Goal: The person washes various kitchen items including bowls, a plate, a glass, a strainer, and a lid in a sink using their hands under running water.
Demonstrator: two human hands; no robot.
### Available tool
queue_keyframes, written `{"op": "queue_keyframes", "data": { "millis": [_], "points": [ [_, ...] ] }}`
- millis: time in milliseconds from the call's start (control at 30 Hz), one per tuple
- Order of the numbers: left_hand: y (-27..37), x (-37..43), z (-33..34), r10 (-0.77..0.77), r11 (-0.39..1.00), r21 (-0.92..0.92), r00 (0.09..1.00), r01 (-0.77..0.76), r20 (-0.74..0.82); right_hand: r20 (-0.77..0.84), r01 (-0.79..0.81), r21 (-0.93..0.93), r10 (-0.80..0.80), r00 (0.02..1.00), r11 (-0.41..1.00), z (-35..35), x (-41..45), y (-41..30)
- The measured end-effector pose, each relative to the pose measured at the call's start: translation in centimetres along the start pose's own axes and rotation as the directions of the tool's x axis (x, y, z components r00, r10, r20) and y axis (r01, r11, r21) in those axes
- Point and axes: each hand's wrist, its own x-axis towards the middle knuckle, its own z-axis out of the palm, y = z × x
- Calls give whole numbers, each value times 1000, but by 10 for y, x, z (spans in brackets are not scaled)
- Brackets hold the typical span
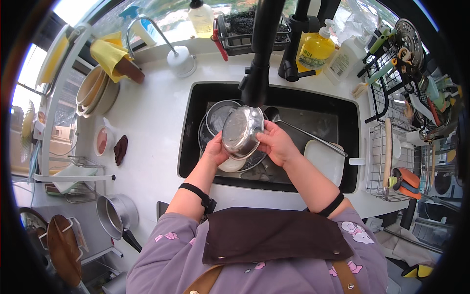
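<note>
A shiny stainless steel bowl (240,129) is tilted between my two hands, with its outer side facing up. My left hand (216,150) grips its lower left edge, and my right hand (274,142) holds its right side, thumb on the metal. The black faucet (254,88) hangs just above it. Below, in the dark sink (271,185), a second metal bowl (221,114) rests in a larger round vessel, with a pale oval item (232,164) partly under the held bowl. A metal ladle (312,136) and a white rectangular tray (325,161) lie at the sink's right.
Soap bottles (316,51) and a black sponge caddy (253,36) line the back. A wire dish rack (378,161) and utensil holder stand right. On the left are stacked beige bowls (97,92), a small white bowl (103,141), a dark cloth (120,150) and a saucepan (117,217).
</note>
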Motion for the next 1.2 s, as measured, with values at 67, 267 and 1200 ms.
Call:
{"op": "queue_keyframes", "data": {
  "millis": [67,267,1200],
  "points": [
    [-9,10,1,22,1000,7,999,-22,-28,70,21,-96,-14,997,995,5,-8,0],
    [-10,11,25,-103,953,287,995,100,-3,48,151,-289,-143,989,945,-5,-33,-7],
    [-25,-9,57,-181,563,811,981,158,-66,539,-134,-633,-559,630,-762,-9,-191,-107]
  ]
}}
